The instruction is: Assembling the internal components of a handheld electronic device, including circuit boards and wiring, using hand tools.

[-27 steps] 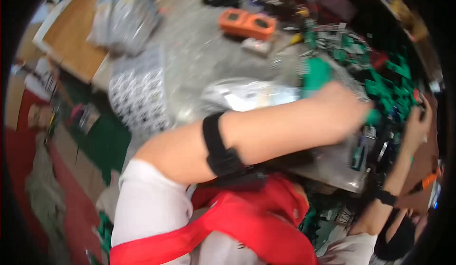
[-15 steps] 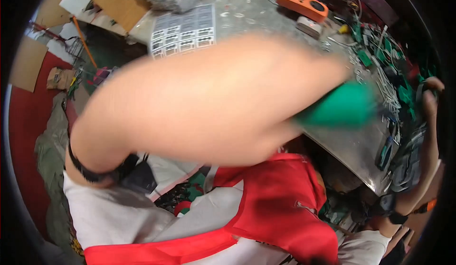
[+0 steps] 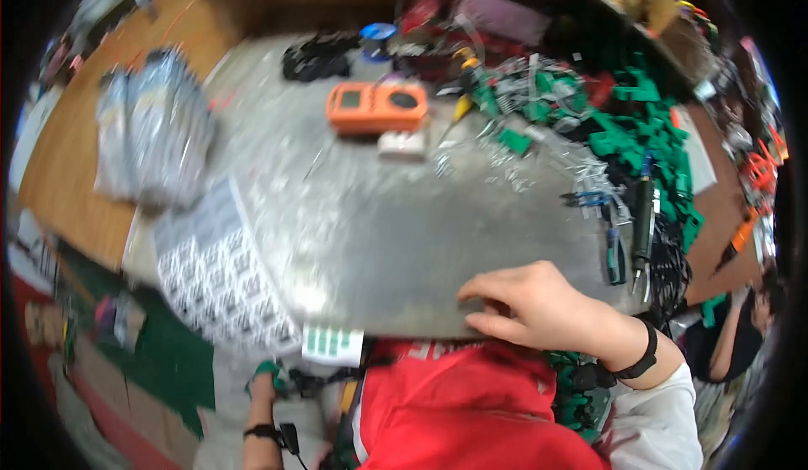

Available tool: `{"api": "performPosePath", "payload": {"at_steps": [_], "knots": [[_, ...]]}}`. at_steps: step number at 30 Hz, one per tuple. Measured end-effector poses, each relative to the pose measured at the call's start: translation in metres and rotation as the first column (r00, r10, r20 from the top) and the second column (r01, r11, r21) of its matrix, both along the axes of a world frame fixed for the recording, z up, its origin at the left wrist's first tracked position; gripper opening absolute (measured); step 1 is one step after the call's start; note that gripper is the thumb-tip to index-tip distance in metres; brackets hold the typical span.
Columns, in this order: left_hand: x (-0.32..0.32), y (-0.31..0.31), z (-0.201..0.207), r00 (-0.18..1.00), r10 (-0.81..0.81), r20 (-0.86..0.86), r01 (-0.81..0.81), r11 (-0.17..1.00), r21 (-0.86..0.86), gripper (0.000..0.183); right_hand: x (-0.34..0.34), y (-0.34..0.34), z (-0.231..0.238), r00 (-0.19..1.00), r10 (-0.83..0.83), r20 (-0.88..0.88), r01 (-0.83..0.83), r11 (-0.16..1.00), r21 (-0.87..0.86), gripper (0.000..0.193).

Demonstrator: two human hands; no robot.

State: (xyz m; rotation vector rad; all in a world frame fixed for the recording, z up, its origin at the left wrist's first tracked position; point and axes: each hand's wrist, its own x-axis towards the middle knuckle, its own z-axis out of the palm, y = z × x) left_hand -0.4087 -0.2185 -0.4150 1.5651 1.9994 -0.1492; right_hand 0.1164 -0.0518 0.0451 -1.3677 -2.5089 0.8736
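Low at the left, below the table edge, my left hand [image 3: 266,372] is closed around a green plastic piece [image 3: 280,381]; its fingers are small and partly hidden. My right hand [image 3: 532,303] rests over the front edge of the grey metal work surface [image 3: 404,243]. Its index finger and thumb point left with a gap between them, and nothing shows in that gap. A sheet of printed labels [image 3: 220,272] hangs over the edge near my left hand, beside a small white card with green squares [image 3: 332,345].
An orange multimeter [image 3: 379,108] lies at the back by a small pale block [image 3: 402,145]. Green plastic parts [image 3: 648,133] pile up at the right, near a soldering iron [image 3: 643,230] and blue-handled pliers [image 3: 616,255]. Wrapped bags [image 3: 154,129] stand left. Another person [image 3: 732,335] is far right.
My left arm has swung from across the view, with the green piece, down to the lower left. My right hand has come from the far-right parts to the table's front edge. The view has turned.
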Motion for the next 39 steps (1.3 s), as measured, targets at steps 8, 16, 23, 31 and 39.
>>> {"api": "performPosePath", "payload": {"at_steps": [8, 16, 23, 31, 39], "knots": [[-0.033, 0.019, -0.079, 0.946, -0.325, 0.008, 0.302, 0.872, -0.385, 0.059, 0.028, 0.033, 0.016, 0.945, -0.328, -0.005, 0.328, 0.943, 0.049, 0.021], [-0.013, 0.167, 0.372, 0.868, 0.420, 0.265, -0.336, 0.105, 0.936, 0.009, 0.028, 0.073, 0.020, 0.951, -0.309, 0.001, 0.307, 0.943, 0.133, 0.023], [0.031, 0.370, 0.444, 0.976, 0.217, -0.014, -0.023, 0.169, 0.985, 0.057, 0.019, 0.085, 0.024, 0.978, -0.141, 0.153, 0.110, 0.975, 0.195, 0.025], [-0.031, 0.388, 0.452, 0.969, 0.245, -0.018, 0.073, -0.218, 0.973, 0.068, 0.137, 0.080, 0.006, 0.860, -0.483, 0.166, 0.422, 0.855, 0.300, 0.025], [0.266, 0.233, 0.443, 0.646, -0.705, -0.294, 0.613, 0.249, 0.750, 0.097, 0.266, 0.098, -0.005, 0.533, -0.802, 0.269, 0.672, 0.595, 0.441, 0.013]]}}
